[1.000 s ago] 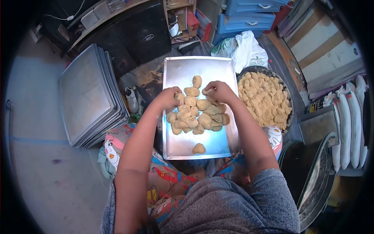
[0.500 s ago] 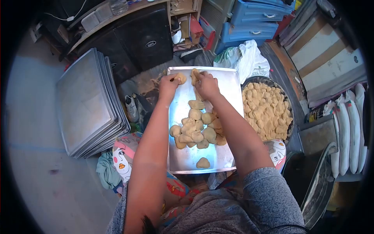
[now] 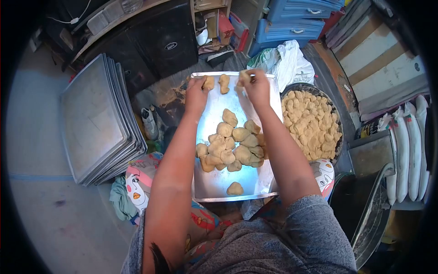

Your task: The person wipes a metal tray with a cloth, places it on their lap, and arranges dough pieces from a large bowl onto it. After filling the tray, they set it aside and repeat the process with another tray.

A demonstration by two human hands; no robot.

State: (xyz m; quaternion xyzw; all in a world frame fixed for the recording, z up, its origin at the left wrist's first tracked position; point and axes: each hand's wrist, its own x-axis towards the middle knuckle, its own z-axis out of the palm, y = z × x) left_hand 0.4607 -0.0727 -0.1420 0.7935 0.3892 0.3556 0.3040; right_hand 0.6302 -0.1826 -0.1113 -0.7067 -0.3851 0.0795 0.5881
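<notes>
A metal baking tray [image 3: 214,186] rests across my lap with a heap of pale dough pieces [image 3: 226,144] in its middle and one piece [image 3: 235,188] alone near the front edge. At the tray's far left corner my left hand [image 3: 196,94] has its fingers closed against a lump of dough [image 3: 208,82]. A second, longer piece [image 3: 224,84] lies just to the right of it along the far edge. My right hand [image 3: 258,89], slightly blurred, pinches another piece of dough [image 3: 244,78] over the far right part of the tray.
A round dark pan [image 3: 338,109] full of dough pieces stands to the right. Stacked baking trays [image 3: 93,123] lean at the left. White plastic bags [image 3: 294,68] lie beyond the tray, before blue drawers [image 3: 292,32]. Long white packages [image 3: 413,150] stand far right.
My right hand has left the longer dough piece on the far edge and moved right, with another piece in its fingers. My left hand stays at the far left corner. The view has shifted slightly.
</notes>
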